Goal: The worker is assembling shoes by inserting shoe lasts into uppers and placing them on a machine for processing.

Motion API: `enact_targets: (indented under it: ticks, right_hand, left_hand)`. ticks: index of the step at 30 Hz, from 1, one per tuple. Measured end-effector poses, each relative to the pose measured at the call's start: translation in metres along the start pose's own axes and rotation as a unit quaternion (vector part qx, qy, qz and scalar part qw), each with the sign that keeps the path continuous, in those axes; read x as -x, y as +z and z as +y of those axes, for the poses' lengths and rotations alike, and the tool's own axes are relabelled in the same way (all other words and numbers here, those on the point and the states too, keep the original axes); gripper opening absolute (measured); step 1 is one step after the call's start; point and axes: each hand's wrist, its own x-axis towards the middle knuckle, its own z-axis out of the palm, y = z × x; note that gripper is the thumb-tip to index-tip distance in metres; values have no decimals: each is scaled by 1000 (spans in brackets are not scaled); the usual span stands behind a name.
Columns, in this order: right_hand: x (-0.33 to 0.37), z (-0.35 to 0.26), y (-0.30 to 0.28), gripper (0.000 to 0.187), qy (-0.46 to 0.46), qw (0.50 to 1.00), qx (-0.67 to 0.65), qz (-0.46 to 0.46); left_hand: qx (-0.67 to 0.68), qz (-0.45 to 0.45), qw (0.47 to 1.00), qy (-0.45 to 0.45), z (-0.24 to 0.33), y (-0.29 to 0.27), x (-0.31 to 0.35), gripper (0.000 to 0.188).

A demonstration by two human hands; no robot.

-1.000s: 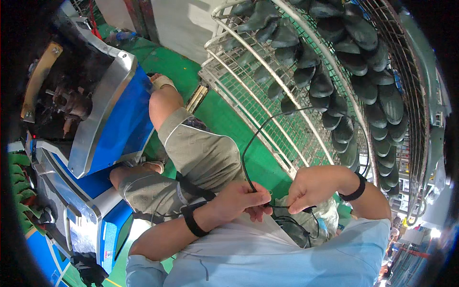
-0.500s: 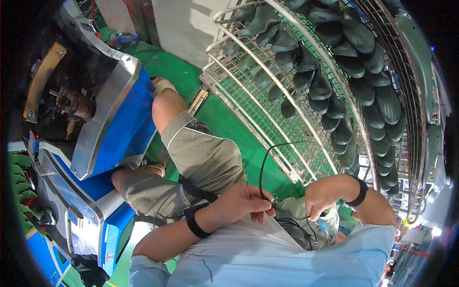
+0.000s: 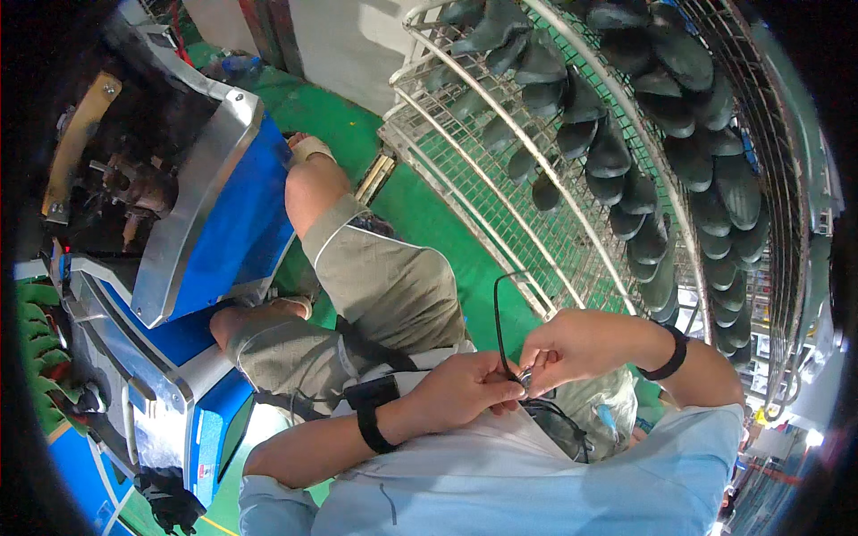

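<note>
In front of my waist, my two hands meet over a thin black cable (image 3: 499, 314). My left hand (image 3: 466, 386) is closed, thumb and fingers pinching the cable, which arches up above it. Closed as well, my right hand (image 3: 556, 350) bends in from the right with its fingertips against the left ones. A small shiny metal piece (image 3: 525, 377) shows between the fingertips. What the right fingers grip is mostly hidden. More black cable (image 3: 559, 418) hangs in loose coils below the hands, by a pale translucent plastic bag (image 3: 597, 411).
A wire rack trolley (image 3: 487, 214) holding many dark shoe-shaped pieces (image 3: 608, 147) stands ahead to the right. On the left is a blue and silver machine (image 3: 228, 214) with a dark opening. My knees (image 3: 384, 286) are between them, above a green floor (image 3: 326, 112).
My right hand has moved left and up, from beside the plastic bag to my left fingertips. My left hand has stayed nearly in place, still pinching the cable.
</note>
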Motion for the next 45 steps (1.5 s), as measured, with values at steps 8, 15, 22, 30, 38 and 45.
enact_targets:
  ticks: [8,15,22,30,38,45]
  right_hand:
    - [11,9,-1,30,17,996,40,-78]
    - [22,24,2,33,38,976,-100,-191]
    - [26,27,-6,30,23,956,-190,-220]
    - [22,39,-13,30,-18,942,-220,-252]
    - [23,30,-39,33,-78,952,-166,-246]
    - [16,27,-54,36,-97,961,-140,-216]
  left_hand:
    - [-337,-115,925,131,-3,1,-5,32]
    - [-139,-342,924,99,1,1,-23,31]
    - [-259,-251,927,107,26,13,-12,29]
    - [-121,-379,904,159,20,15,-16,33]
    - [-182,-385,903,56,45,42,-11,43]
    - [-159,-327,923,125,45,46,-13,42]
